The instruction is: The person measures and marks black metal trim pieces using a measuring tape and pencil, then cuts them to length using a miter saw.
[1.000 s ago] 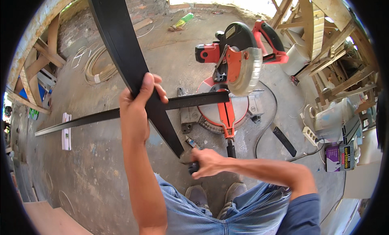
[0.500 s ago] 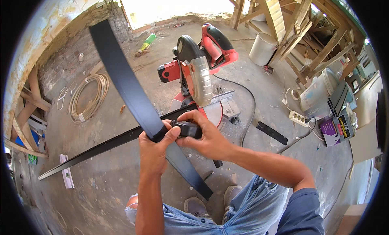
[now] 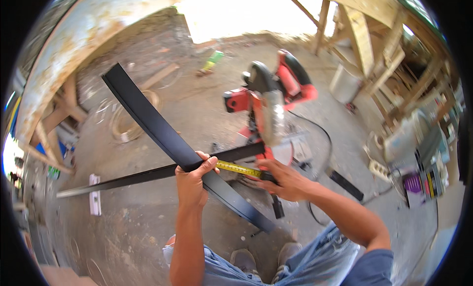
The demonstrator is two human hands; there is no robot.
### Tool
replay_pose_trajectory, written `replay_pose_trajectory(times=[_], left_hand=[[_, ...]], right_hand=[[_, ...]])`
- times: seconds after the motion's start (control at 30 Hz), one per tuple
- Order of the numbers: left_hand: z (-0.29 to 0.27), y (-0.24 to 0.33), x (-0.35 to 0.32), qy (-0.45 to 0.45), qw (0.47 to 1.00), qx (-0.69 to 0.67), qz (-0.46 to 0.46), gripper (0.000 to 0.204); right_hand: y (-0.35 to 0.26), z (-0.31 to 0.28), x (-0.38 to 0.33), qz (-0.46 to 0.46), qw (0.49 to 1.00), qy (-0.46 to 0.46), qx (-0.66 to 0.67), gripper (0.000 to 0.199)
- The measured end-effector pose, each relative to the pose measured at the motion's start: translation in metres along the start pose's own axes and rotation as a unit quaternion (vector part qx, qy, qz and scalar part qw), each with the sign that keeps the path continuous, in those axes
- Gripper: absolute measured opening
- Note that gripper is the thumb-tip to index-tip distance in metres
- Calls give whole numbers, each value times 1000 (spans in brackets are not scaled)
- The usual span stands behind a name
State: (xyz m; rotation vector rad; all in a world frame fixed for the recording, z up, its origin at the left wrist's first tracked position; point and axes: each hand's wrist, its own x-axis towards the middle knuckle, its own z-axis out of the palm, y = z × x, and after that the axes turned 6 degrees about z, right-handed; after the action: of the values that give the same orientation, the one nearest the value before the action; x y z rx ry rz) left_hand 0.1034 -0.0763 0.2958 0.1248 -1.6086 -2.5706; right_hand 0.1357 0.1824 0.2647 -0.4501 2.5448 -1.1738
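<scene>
Landmark: red-and-black mitre saw with a cloudy guard [image 3: 268, 113], standing on the grey, dust-marked floor [image 3: 143, 224].
Held strip: long, flat, matte black strip [image 3: 148, 121], slanting left of the saw, its near end in front of the saw; material cannot be told.
Left hand: the left hand [image 3: 193, 183] clasps the strip around its middle, left of the saw, thumb along the near edge; whether the thumb pins the tape's end cannot be told.
Right hand: the right hand [image 3: 289, 181], just in front of the saw's base, is blurred, its fingers bent about a black tape-measure case [image 3: 268, 177].
Tape: yellow steel tape blade with dark markings [image 3: 239, 168], drawn out between the hands, left of the saw's front arm.
Second strip: long, narrow black bar [image 3: 133, 179], running from far left of the saw to its base; clamping cannot be confirmed.
Tape risk: the blade may slip or snap back, should the left thumb's hold be slack.
Reading risk: a false length is possible, should the blade run askew to the strip's edge.
Strip risk: the strip may pivot and knock the second bar, being held at one place only.
Cord risk: the black power cord [image 3: 325, 133], right of the saw, may snag a foot.
</scene>
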Motion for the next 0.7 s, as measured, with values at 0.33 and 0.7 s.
replay_pose_trajectory(times=[0.33,0.7], left_hand=[[-37,7,30,133,972,-192,-5,22],[-1,-23,9,89,948,-296,-71,78]], right_hand=[[74,-58,-85,237,966,-33,99,27],[-73,-4,-9,142,989,-22,19,29]])
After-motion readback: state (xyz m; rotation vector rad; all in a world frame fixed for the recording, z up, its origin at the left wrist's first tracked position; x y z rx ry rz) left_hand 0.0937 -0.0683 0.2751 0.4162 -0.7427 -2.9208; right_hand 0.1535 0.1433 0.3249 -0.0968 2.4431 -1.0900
